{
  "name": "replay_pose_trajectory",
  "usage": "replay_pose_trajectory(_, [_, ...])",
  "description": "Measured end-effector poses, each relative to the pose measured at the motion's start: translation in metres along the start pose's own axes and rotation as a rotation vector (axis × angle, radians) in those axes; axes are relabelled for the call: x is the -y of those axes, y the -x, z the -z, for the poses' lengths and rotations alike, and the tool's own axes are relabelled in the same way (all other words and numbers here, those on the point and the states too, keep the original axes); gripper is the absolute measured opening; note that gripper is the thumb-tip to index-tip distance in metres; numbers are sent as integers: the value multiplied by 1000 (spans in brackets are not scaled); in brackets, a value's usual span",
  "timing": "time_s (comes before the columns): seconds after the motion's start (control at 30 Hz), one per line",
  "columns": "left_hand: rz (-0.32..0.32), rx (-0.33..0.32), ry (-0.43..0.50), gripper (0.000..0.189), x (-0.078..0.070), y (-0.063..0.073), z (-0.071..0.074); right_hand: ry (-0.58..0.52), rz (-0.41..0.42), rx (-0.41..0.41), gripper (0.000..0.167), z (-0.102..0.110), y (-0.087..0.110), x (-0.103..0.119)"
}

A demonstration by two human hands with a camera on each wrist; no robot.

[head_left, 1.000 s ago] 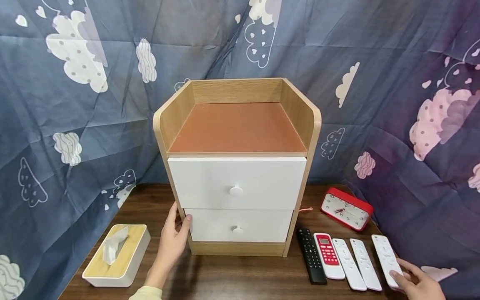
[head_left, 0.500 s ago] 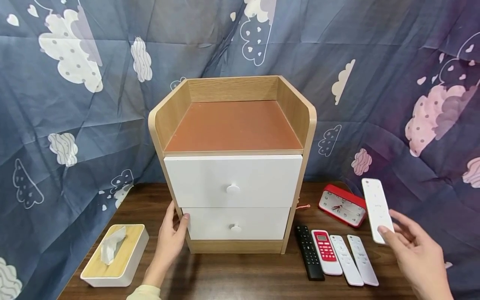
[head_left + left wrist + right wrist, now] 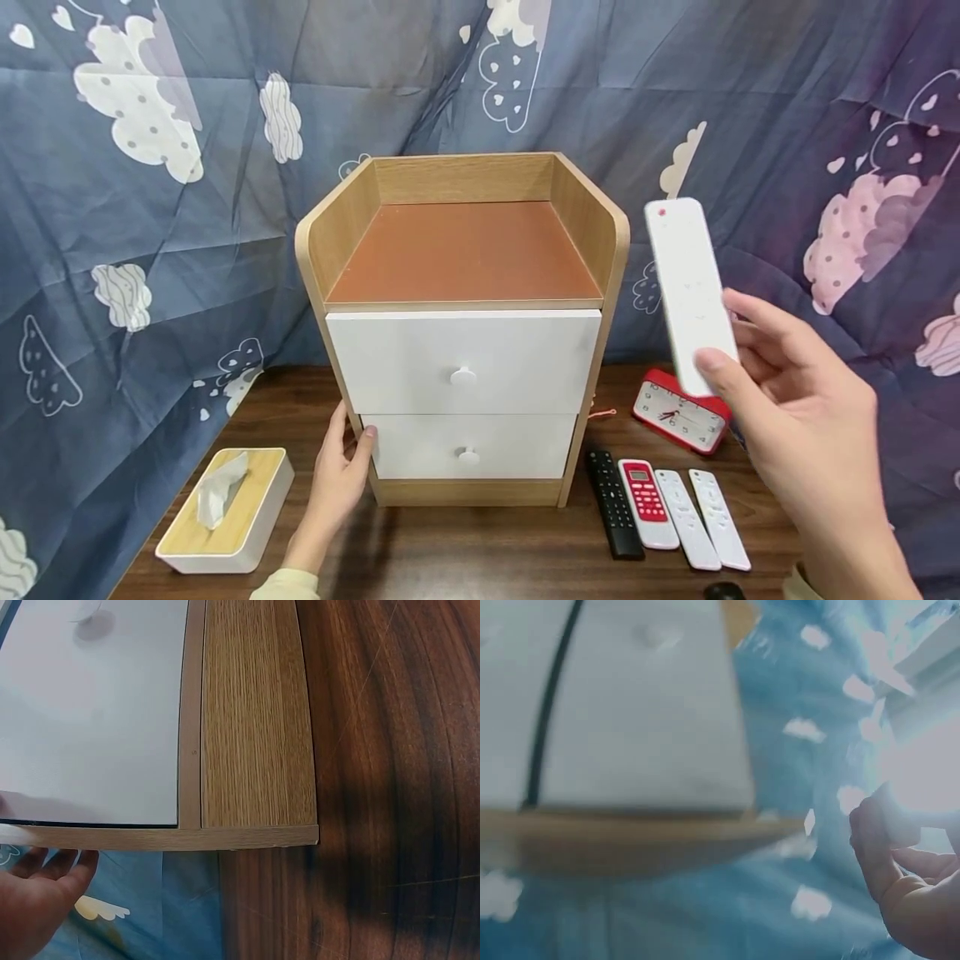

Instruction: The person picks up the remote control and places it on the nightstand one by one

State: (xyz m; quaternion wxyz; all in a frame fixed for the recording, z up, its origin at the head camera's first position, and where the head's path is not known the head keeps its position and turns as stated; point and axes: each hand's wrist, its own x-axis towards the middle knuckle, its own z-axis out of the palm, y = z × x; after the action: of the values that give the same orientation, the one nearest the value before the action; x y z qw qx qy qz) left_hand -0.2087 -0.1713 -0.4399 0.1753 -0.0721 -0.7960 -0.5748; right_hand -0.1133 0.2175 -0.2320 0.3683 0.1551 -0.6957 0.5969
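In the head view my right hand [image 3: 806,400] pinches a white remote control [image 3: 690,292] near its lower end. The remote is raised beside the right wall of the small cabinet [image 3: 465,492], tilted with its top end to the left. My left hand [image 3: 337,467] grips the cabinet's lower left edge, thumb on the front and fingers along the outer side. The left wrist view shows those fingers [image 3: 64,866] against the side panel. Both white drawers, upper [image 3: 405,358] and lower [image 3: 420,446], are closed. Glare covers much of the remote in the right wrist view.
Right of the cabinet lie a black remote [image 3: 615,508], a red-and-white remote [image 3: 648,504] and two white remotes [image 3: 686,521]. A red clock [image 3: 678,417] stands behind them. A tissue box [image 3: 225,517] sits at the left. A dark rounded object [image 3: 723,591] shows at the bottom edge.
My right hand has lifted the white remote from the table's right end, up and leftward toward the cabinet top. My left hand stays on the cabinet's edge.
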Motion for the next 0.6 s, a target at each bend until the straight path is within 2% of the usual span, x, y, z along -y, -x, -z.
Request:
replay_pose_trajectory(0.03, [-2,1,-2,60,-1,-1,-1,-11,18,27,52,-8,-4,6])
replay_pose_trajectory(0.1, [1,0,-4,60,-3,-1,-1,46,50,80,51,-26,-12,15])
replay_pose_trajectory(0.2, [17,0,-9,61,-5,0,-2,119,87,195,46,-59,-29,16])
replay_pose_trajectory(0.23, [28,-1,-13,61,-4,1,-1,146,75,231,45,-73,-35,14])
replay_pose_trajectory(0.33, [30,-4,-20,61,-4,3,0,136,15,352,41,-113,-55,5])
replay_pose_trajectory(0.43, [8,-5,-18,61,-3,2,-1,176,-65,433,40,-151,-74,1])
replay_pose_trajectory(0.6, [-3,-7,-23,60,-3,2,-2,173,-271,554,38,-202,-96,7])
